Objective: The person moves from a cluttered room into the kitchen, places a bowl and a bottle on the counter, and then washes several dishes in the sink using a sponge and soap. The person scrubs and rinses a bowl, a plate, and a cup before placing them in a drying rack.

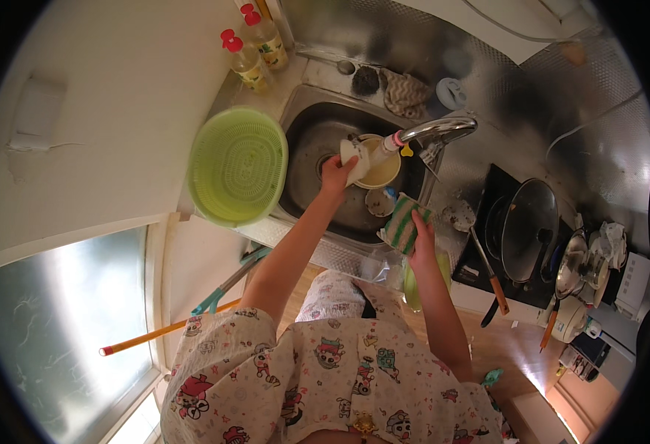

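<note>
Over the stainless steel sink (303, 194), my left hand (336, 176) grips a small white dish (354, 152) with dark marks. It is beside the clear nozzle of the faucet (439, 126). Behind the dish, a cream-coloured bowl (387, 176) stands in the sink, partly hidden by the nozzle. A smaller soiled dish (379, 204) lies just in front of the bowl, with something blue at its edge. Near the sink's front right corner, my right hand (424, 238) holds a green-and-beige striped scrubbing sponge (403, 225), thumb on top.
A green plastic colander basket (200, 166) stands left of the sink, with two red-capped bottles (250, 69) behind. A dark scourer (365, 81) and a striped cloth (405, 93) lie along the back ledge. To the right, a ladle (483, 255) rests beside the cooktop and a lidded pan (527, 230).
</note>
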`<state>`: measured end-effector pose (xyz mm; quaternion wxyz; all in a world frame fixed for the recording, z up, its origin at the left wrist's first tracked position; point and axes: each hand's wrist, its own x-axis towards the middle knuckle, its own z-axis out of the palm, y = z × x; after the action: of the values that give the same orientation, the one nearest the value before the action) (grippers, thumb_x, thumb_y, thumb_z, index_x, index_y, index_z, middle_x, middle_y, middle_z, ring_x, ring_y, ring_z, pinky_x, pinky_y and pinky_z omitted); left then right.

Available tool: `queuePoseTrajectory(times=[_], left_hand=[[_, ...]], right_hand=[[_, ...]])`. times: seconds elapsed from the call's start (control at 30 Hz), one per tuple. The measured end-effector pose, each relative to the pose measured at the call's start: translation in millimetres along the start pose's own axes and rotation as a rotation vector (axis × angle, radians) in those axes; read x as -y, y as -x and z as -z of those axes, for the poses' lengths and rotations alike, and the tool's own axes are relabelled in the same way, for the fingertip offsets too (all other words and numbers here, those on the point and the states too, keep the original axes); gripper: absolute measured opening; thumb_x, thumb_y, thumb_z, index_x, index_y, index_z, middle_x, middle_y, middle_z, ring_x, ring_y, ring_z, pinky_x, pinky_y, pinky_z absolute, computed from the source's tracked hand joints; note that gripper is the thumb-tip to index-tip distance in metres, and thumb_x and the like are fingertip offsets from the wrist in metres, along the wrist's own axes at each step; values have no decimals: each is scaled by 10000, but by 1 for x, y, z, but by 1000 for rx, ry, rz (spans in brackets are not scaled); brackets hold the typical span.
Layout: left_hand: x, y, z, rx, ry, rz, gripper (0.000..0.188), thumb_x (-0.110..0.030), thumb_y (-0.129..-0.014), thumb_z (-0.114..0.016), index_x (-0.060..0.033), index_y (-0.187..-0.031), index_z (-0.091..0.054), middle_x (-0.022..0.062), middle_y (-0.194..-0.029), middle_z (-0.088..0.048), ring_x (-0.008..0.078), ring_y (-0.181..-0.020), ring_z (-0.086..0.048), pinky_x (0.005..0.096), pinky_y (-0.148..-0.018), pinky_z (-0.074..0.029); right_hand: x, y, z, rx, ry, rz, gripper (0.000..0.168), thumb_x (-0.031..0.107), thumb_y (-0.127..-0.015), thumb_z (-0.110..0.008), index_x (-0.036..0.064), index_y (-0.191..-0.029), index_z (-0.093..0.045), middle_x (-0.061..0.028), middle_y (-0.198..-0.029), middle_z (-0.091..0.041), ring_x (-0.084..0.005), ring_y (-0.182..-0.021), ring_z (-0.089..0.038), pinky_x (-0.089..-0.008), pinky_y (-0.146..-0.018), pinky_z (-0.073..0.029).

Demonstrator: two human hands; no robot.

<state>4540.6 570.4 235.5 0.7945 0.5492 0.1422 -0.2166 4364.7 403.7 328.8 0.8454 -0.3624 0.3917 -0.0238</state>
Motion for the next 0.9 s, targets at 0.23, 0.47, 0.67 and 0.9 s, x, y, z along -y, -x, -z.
queuePoseTrajectory(times=[0.23,0.47,0.67,0.9], left_hand=[[-5,4,55,-145,-1464,-370,103,-131,-825,-646,-31,-847,-652,156,-855,-677,344,-834,-658,430,-675,-523],[54,-23,97,-20,-1753,-209,106,-118,-827,-598,-79,-855,-693,142,-851,-696,341,-829,-688,432,-699,-556],[60,-13,82,130,-1966,-175,149,-145,-835,-586,-125,-903,-717,101,-913,-702,278,-867,-676,500,-745,-511],[67,39,11,474,-2151,-220,141,-232,-829,-609,-161,-847,-730,58,-880,-691,247,-890,-653,444,-712,-486]], right_hand=[[-3,12,-1,-17,47,-65,332,226,-882,-681,55,-1134,-548,-64,-1026,-630,-189,-896,-648,-354,-723,-556],[-20,21,5,-59,46,-79,322,205,-873,-681,55,-1127,-550,-60,-1004,-624,-193,-874,-641,-347,-711,-543],[-13,29,4,-106,-43,-74,315,191,-871,-671,61,-1132,-552,-68,-1004,-629,-207,-878,-641,-368,-730,-543],[-3,32,12,-89,-76,-8,302,216,-890,-629,58,-1140,-566,-77,-1014,-650,-220,-907,-654,-370,-765,-552]])
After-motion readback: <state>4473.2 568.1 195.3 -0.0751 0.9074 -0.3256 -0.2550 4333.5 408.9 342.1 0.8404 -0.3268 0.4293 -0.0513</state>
